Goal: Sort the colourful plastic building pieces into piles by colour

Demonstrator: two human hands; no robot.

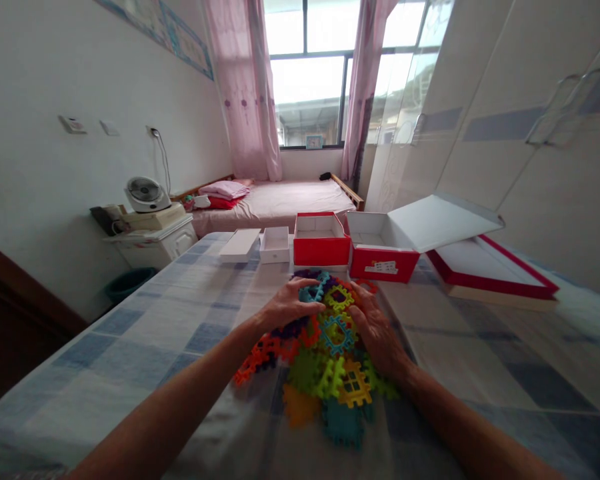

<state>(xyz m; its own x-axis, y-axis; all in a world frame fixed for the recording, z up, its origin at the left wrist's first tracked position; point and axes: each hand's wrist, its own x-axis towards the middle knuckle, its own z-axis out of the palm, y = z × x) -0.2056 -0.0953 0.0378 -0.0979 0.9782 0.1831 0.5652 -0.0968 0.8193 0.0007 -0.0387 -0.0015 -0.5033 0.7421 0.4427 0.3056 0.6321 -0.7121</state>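
Note:
A heap of colourful interlocking plastic puzzle tiles [330,363] lies on the checked tablecloth [180,320] in front of me. My left hand [290,303] rests on the heap's left side, its fingers curled over a teal tile. On the right edge of the heap, my right hand [377,330] presses with fingers laid against the tiles. Both hands cup the pile between them. Orange tiles [260,357] stick out under my left wrist.
Beyond the heap stand an open red box [321,248], a red box with a raised white lid [385,261], a small white box [275,245], a flat white lid [240,243] and a red-edged tray [490,270]. A bed and a nightstand with a fan stand behind.

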